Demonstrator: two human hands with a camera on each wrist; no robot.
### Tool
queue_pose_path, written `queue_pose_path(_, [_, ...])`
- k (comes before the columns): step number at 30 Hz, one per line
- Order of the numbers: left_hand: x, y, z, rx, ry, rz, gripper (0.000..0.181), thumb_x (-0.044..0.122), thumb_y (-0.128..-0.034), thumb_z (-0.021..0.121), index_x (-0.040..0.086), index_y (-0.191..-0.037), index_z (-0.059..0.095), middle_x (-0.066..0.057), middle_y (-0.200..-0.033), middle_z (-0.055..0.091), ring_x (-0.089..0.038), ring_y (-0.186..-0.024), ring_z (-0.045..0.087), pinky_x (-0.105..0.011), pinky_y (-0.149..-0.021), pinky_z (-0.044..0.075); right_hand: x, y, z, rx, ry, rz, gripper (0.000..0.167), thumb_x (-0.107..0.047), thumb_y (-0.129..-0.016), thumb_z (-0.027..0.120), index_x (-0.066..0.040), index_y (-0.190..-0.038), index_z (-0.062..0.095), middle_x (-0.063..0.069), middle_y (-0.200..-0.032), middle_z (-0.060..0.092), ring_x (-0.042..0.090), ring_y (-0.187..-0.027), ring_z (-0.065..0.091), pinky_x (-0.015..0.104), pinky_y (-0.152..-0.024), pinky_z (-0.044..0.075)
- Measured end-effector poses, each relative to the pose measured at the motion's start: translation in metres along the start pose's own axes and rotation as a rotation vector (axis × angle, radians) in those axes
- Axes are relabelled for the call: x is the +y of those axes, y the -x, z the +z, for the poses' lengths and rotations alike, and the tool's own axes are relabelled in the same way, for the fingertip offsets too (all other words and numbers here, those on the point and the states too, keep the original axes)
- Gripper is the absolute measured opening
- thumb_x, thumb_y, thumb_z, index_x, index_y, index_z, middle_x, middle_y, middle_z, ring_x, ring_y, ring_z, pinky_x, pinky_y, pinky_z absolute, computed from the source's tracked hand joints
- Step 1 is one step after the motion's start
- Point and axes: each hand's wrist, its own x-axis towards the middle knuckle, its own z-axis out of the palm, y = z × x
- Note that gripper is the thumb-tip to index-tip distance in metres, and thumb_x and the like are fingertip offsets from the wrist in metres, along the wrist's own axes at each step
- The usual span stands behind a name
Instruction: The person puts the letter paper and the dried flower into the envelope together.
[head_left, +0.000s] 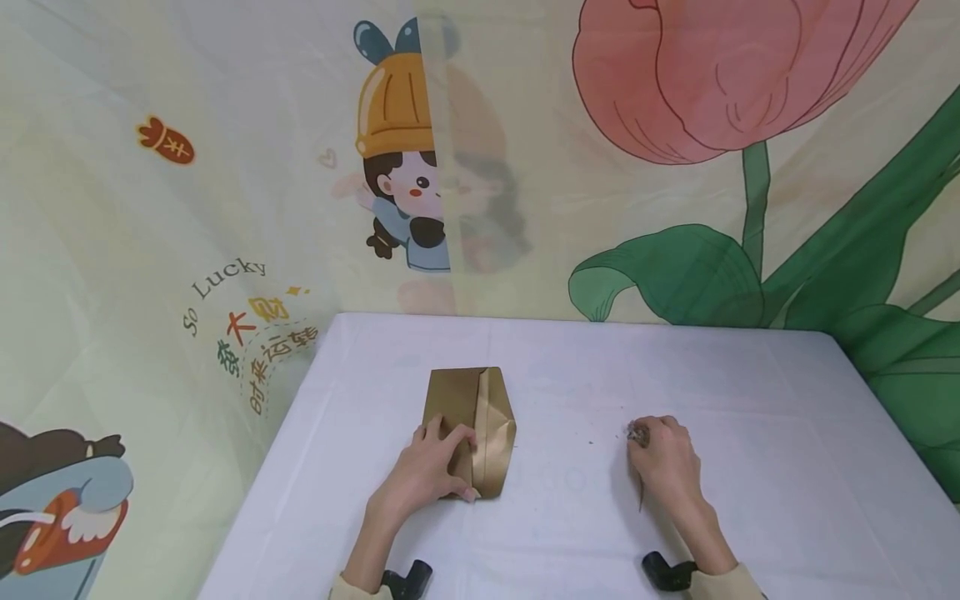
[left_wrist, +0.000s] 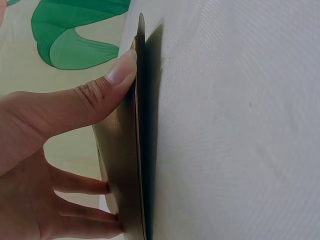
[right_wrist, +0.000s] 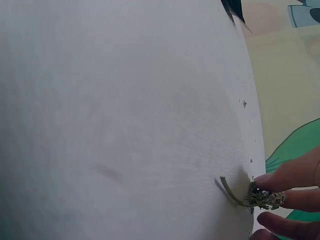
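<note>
A gold paper envelope [head_left: 455, 392] with a creased flap along its right side lies left of the middle of the table. My left hand [head_left: 427, 467] rests on it with spread fingers. In the left wrist view, the thumb [left_wrist: 120, 70] touches the envelope's edge and the fairly straight fingertips touch its face. To the right, my right hand [head_left: 669, 467] pinches a small dried flower [head_left: 638, 433] between thumb and fingers. Its bent stem [right_wrist: 230, 191] shows in the right wrist view, with the clustered head [right_wrist: 270, 199] at the fingertips, close to the tablecloth.
Small dark crumbs [head_left: 590, 442] are scattered on the white tablecloth [head_left: 570, 533] between the envelope and my right hand. A printed cloth backdrop [head_left: 517, 292] stands behind the table's far edge. Black wrist mounts [head_left: 667, 572] are on both wrists.
</note>
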Motion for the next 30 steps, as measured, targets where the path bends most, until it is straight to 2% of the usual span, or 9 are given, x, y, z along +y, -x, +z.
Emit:
queue_pose_path(4, [0.0,0.0,0.001,-0.003,-0.001,-0.005,0.068,0.041,-0.0663,0.095,0.03,-0.122,0.058,-0.033,-0.153,0.037,-0.06,-0.132,0.043,-0.068,-0.089,0.049,0.0,0.0,-0.002,-0.006,0.033,-0.016,0.029,-0.003,-0.086,0.071,0.007,-0.114,0.07,0.027,-0.105,0.066,0.042,-0.092,0.067,0.053,-0.067,0.056])
queue_pose_path(13, [0.001,0.0,0.0,0.001,-0.001,-0.01,0.068,0.04,-0.066,0.095,0.03,-0.122,0.058,-0.032,-0.153,0.037,-0.059,-0.132,0.044,-0.068,-0.089,0.049,-0.001,-0.002,-0.004,-0.051,-0.007,-0.029,0.025,0.0,-0.087,0.07,0.006,-0.111,0.07,0.022,-0.095,0.072,0.032,-0.079,0.069,0.042,-0.059,0.054])
queue_pose_path(20, [0.0,0.0,-0.001,-0.001,0.004,-0.006,0.068,0.04,-0.0663,0.095,0.03,-0.123,0.058,-0.033,-0.154,0.036,-0.061,-0.133,0.042,-0.069,-0.089,0.049,-0.004,-0.002,-0.003,-0.122,-0.087,0.0,0.026,-0.004,-0.089,0.071,0.005,-0.114,0.069,0.022,-0.098,0.072,0.031,-0.083,0.069,0.043,-0.066,0.055])
queue_pose_path(26, [-0.001,0.0,-0.003,-0.012,0.009,0.003,0.068,0.041,-0.0678,0.094,0.031,-0.125,0.058,-0.033,-0.155,0.035,-0.062,-0.135,0.04,-0.071,-0.09,0.048,-0.011,-0.002,-0.002,-0.19,-0.174,0.028,0.028,-0.006,-0.091,0.072,0.004,-0.117,0.068,0.022,-0.103,0.07,0.026,-0.082,0.066,0.033,-0.061,0.053])
queue_pose_path(30, [-0.001,0.0,-0.003,-0.024,0.009,0.004,0.069,0.042,-0.0687,0.094,0.03,-0.127,0.058,-0.034,-0.156,0.034,-0.062,-0.136,0.039,-0.071,-0.091,0.047,-0.016,-0.002,-0.001,-0.213,-0.212,0.023,0.028,-0.005,-0.091,0.072,0.003,-0.117,0.069,0.023,-0.103,0.069,0.021,-0.077,0.064,0.031,-0.059,0.051])
